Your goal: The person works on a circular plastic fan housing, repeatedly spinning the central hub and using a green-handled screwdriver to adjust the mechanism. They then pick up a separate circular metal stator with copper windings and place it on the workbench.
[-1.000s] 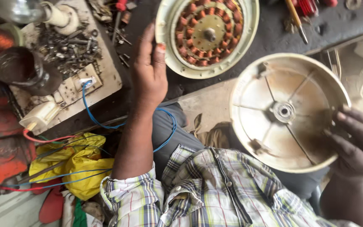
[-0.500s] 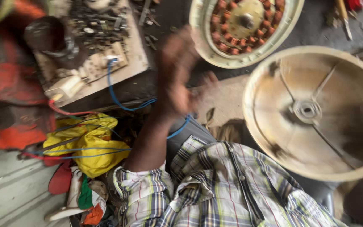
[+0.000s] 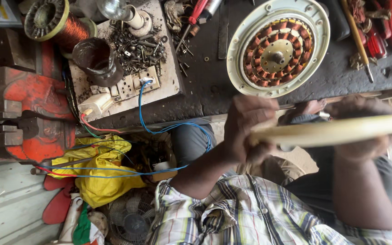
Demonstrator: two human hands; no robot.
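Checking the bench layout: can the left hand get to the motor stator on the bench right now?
Probably not at once: the left hand grips the cream round cover with the right hand. The stator lies uncovered just beyond.

Two hands, the left hand (image 3: pixel 246 129) and the right hand (image 3: pixel 364 124), share one cream round cover (image 3: pixel 325 131) at centre right. One motor stator (image 3: pixel 277 47) with copper windings lies upper right. One copper wire spool (image 3: pixel 55 20) sits upper left, near one light bulb (image 3: pixel 114 9), one dark cup (image 3: pixel 97 59) and one orange vise (image 3: pixel 19 113).
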